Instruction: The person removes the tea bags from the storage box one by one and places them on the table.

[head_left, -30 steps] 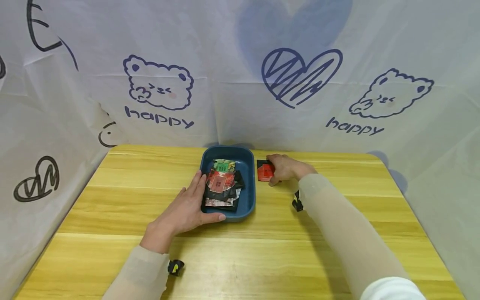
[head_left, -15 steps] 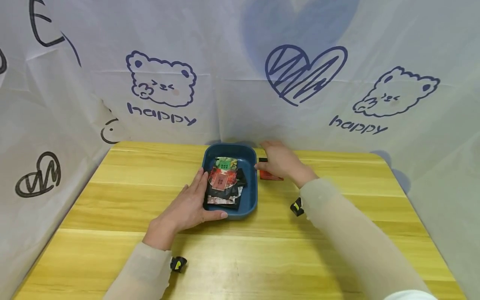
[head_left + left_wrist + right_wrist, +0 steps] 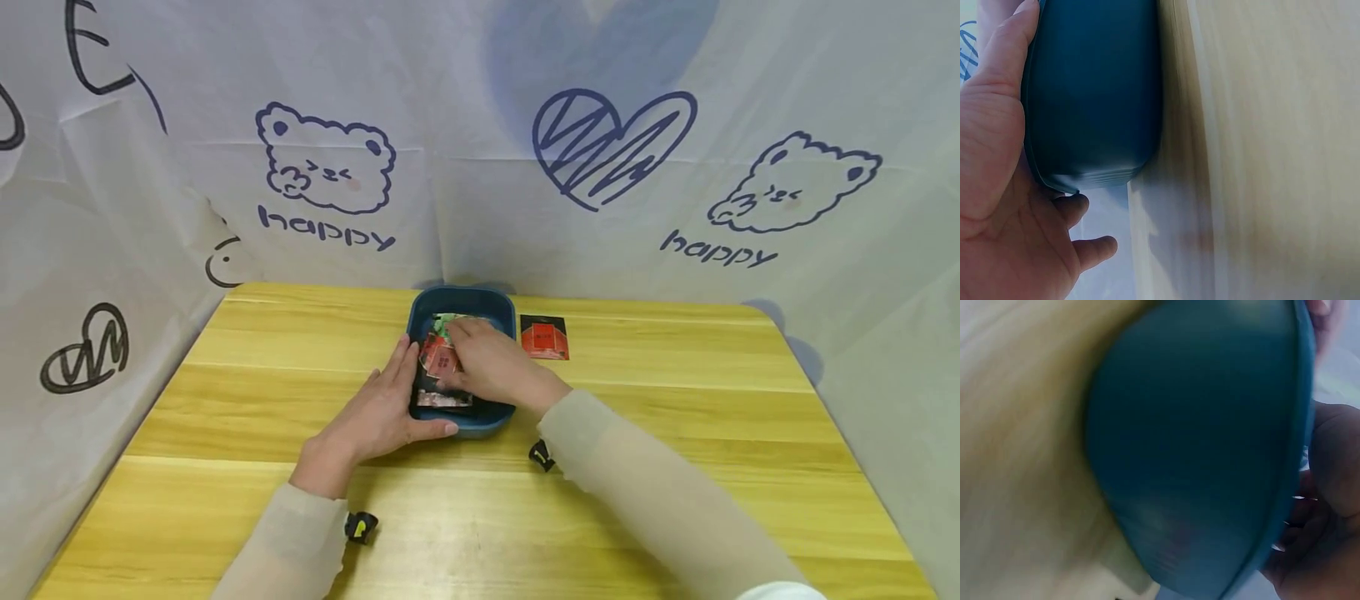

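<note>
In the head view my left hand (image 3: 367, 421) lies against the left side of a deep blue rectangular tray (image 3: 480, 431), fingers fairly straight, thumb along its front rim. The left wrist view shows that hand (image 3: 1016, 187) close against the tray's outer wall (image 3: 1091, 94). My right hand (image 3: 491, 362) reaches into the tray from the right and pinches a red and black packet (image 3: 441, 362), whose right part it hides. A green-printed packet (image 3: 444, 321) and a pinkish-printed packet (image 3: 444, 399) show around it. On the table right of the tray lies another red and black packet (image 3: 543, 337).
The wooden table (image 3: 660, 400) ends at the back against a white cloth (image 3: 465, 217) with bear and heart drawings. Small black wrist devices (image 3: 362, 527) show beneath both sleeves. The tray stands near the table's back edge.
My right hand has left the red and black packet lying on the table and moved left into the tray, onto the packets there. My left hand has stayed at the tray.
</note>
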{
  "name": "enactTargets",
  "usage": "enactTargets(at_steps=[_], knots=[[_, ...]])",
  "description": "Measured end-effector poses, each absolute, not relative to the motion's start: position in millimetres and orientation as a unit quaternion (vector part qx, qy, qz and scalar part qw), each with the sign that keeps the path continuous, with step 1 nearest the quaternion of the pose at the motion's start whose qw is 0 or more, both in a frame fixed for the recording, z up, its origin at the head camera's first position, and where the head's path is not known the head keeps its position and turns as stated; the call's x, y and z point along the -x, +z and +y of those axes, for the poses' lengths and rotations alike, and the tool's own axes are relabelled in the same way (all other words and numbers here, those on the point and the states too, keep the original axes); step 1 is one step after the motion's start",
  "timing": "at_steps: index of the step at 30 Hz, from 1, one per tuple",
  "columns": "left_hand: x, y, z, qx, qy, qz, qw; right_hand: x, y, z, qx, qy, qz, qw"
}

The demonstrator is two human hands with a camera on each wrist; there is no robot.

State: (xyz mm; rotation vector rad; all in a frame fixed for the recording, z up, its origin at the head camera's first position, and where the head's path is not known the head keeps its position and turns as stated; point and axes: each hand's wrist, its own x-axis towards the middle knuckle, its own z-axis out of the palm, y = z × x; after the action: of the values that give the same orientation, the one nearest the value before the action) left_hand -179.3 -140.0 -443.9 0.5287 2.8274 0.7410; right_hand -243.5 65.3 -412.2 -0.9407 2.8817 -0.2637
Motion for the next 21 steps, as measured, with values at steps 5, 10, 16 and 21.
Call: enactTargets(at_steps=[5, 10, 16, 21], knots=[[179.9, -443.9, -140.7, -0.18, 0.243, 0.949, 0.084, 242.5, -420.1, 56.6, 0.311, -0.074, 0.945, 0.067], [180.0, -444.2, -138.8, -0.173, 0.242, 0.951, 0.083, 243.4, -426.1, 51.6, 0.3, -0.063, 0.948, 0.083], [179.8, -443.8, -137.2, -0.171, 0.209, 0.96, 0.072, 243.2, -428.3, 50.2, 0.294, -0.054, 0.949, 0.095], [180.1, -441.3, -137.0, -0.179, 0.168, 0.967, 0.061, 242.9, -426.7, 52.2, 0.291, -0.045, 0.95, 0.1]])
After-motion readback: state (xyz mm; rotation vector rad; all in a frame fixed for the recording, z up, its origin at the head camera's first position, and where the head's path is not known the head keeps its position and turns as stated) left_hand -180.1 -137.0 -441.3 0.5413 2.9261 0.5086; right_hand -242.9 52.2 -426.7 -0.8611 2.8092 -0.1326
